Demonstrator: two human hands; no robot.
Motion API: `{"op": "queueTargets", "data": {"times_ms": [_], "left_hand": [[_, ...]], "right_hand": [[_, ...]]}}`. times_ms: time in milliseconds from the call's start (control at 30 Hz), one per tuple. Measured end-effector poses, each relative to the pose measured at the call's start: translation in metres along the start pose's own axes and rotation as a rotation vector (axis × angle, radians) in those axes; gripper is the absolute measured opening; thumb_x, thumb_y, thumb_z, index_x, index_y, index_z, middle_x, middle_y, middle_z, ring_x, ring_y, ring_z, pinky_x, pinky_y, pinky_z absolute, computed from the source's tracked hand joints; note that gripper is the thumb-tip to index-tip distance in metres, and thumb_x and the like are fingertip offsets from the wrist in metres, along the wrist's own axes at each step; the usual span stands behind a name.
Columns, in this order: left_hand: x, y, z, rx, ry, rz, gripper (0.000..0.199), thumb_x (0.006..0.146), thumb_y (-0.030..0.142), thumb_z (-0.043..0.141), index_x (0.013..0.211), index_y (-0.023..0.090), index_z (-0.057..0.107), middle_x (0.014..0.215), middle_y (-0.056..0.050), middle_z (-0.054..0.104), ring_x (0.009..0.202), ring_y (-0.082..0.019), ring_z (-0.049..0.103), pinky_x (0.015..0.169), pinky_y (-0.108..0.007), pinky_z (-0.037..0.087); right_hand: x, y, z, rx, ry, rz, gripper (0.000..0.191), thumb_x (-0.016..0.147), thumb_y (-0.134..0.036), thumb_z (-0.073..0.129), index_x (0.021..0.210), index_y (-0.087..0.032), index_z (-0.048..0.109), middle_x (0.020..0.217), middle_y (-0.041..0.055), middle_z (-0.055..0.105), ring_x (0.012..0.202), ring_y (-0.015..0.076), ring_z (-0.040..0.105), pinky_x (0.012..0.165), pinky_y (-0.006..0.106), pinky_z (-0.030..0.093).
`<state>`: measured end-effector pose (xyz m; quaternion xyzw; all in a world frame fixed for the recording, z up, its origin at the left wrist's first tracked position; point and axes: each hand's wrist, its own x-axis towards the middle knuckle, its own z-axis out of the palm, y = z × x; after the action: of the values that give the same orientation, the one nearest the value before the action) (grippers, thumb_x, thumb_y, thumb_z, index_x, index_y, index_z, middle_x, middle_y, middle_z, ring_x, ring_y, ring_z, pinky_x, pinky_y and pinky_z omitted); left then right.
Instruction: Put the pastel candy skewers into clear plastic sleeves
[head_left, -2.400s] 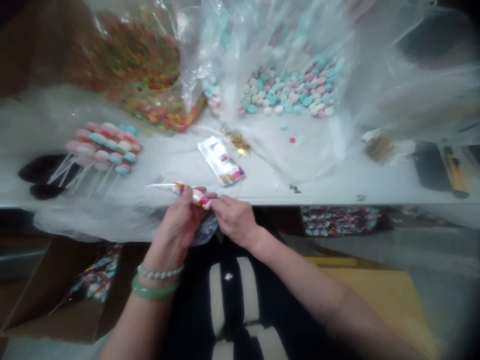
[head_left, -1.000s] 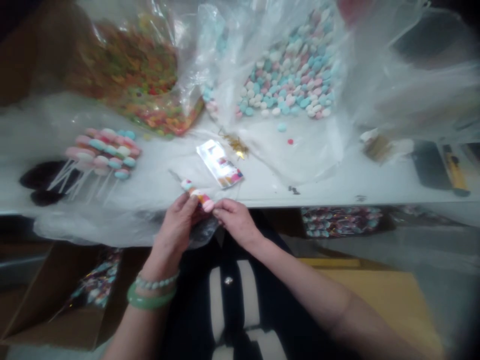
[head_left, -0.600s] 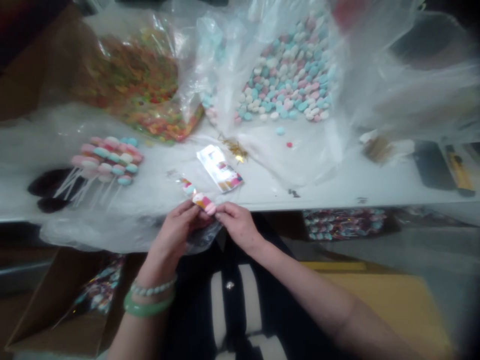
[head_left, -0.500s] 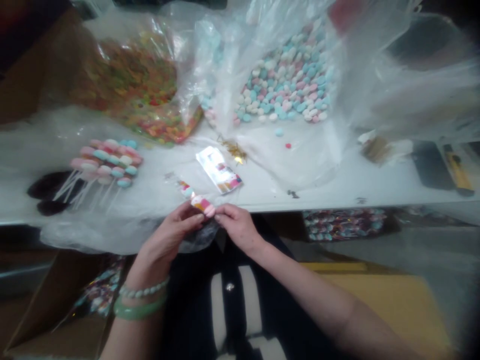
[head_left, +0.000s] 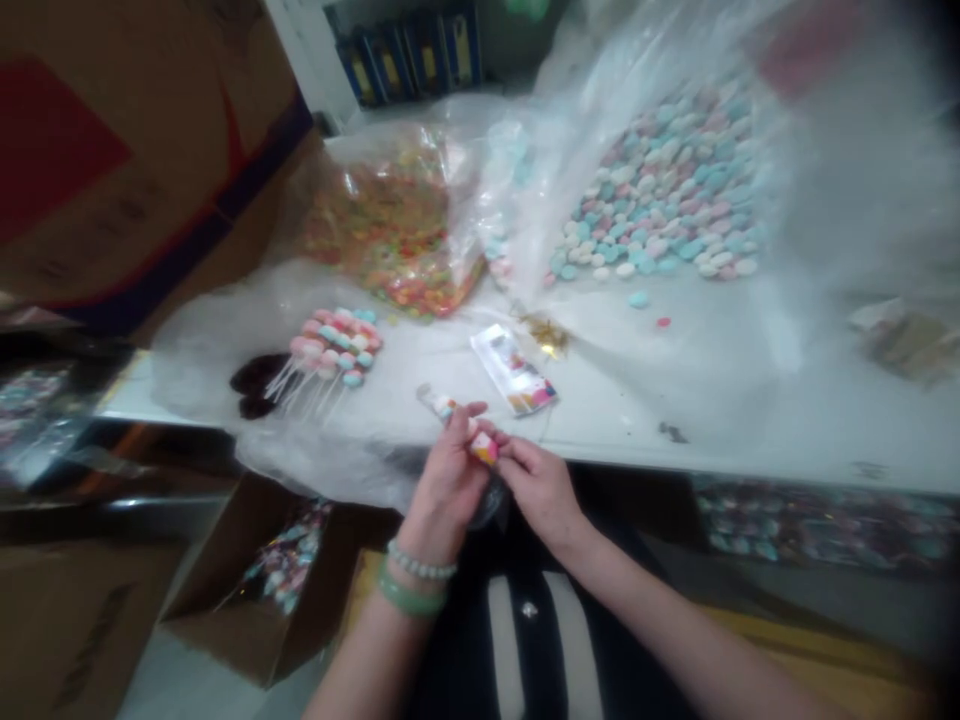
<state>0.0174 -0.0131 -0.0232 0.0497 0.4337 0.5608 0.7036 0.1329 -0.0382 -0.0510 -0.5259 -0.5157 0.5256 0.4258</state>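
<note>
Near the table's front edge, my left hand (head_left: 454, 465) is closed on a small candy packet (head_left: 484, 447) with pink and yellow print. The fingers of my right hand (head_left: 536, 480) pinch the packet's right end. Just beyond my left hand is a clear part with a coloured piece in it, pointing up and left. A stack of printed wrappers (head_left: 514, 370) lies behind my hands, beside a little heap of gold ties (head_left: 547, 335). To the left, several marshmallow lollipops (head_left: 337, 345) lie on plastic sheeting, their white sticks towards the front.
Behind are a bag of orange and green gummies (head_left: 397, 235) and a large bag of pastel candies (head_left: 660, 200). A big carton (head_left: 150, 130) stands at back left. Below the table, an open box (head_left: 225, 600) holds wrapped candies. Dark round objects (head_left: 259, 385) lie by the sticks.
The view has swung left, so the table things appear further right and the big carton shows. My left fingers have moved further over the packet; my right hand still pinches its end.
</note>
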Motion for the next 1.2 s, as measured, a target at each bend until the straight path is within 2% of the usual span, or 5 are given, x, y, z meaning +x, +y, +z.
{"op": "queueTargets", "data": {"times_ms": [200, 500, 700, 833, 1200], "left_hand": [[0.004, 0.023, -0.014, -0.054, 0.083, 0.08, 0.027, 0.096, 0.038, 0.055, 0.096, 0.012, 0.061, 0.068, -0.001, 0.056, 0.06, -0.014, 0.057, 0.07, -0.032, 0.054], [-0.003, 0.005, -0.006, 0.231, 0.012, 0.104, 0.059, 0.059, 0.042, 0.09, 0.103, 0.013, 0.063, 0.074, -0.003, 0.064, 0.068, -0.015, 0.06, 0.063, -0.025, 0.051], [-0.004, 0.003, -0.017, 0.334, 0.06, 0.003, 0.043, 0.057, 0.035, 0.09, 0.08, 0.009, 0.065, 0.055, 0.003, 0.052, 0.046, -0.007, 0.043, 0.043, -0.019, 0.035], [-0.007, -0.002, -0.019, 0.293, -0.031, -0.064, 0.041, 0.059, 0.026, 0.088, 0.091, 0.011, 0.067, 0.053, 0.006, 0.048, 0.044, -0.006, 0.04, 0.042, -0.017, 0.032], [-0.012, -0.006, -0.013, 0.146, 0.065, -0.114, 0.031, 0.08, 0.036, 0.073, 0.089, 0.007, 0.073, 0.078, -0.009, 0.067, 0.071, -0.015, 0.062, 0.068, -0.024, 0.052]], "right_hand": [[-0.004, 0.0, -0.005, -0.11, -0.069, -0.045, 0.012, 0.079, -0.02, 0.059, 0.068, -0.02, 0.064, 0.068, -0.0016, 0.064, 0.069, 0.0158, 0.059, 0.07, 0.026, 0.043], [-0.003, -0.004, 0.003, -0.345, 0.078, -0.298, 0.017, 0.09, -0.018, 0.05, 0.079, -0.021, 0.063, 0.078, 0.0026, 0.066, 0.073, 0.0163, 0.06, 0.069, 0.026, 0.046], [-0.008, 0.008, -0.003, -0.555, 0.108, -0.409, 0.023, 0.094, -0.02, 0.042, 0.094, -0.017, 0.065, 0.076, 0.0065, 0.064, 0.07, 0.0194, 0.06, 0.066, 0.028, 0.046], [-0.006, 0.004, -0.003, -0.339, 0.044, -0.255, 0.025, 0.091, -0.019, 0.049, 0.11, -0.02, 0.065, 0.075, 0.0017, 0.066, 0.068, 0.0169, 0.062, 0.068, 0.026, 0.047], [-0.012, -0.008, -0.001, -0.751, 0.047, -0.626, 0.019, 0.095, -0.018, 0.048, 0.1, -0.018, 0.066, 0.094, 0.0098, 0.067, 0.087, 0.0218, 0.061, 0.076, 0.032, 0.047]]}}
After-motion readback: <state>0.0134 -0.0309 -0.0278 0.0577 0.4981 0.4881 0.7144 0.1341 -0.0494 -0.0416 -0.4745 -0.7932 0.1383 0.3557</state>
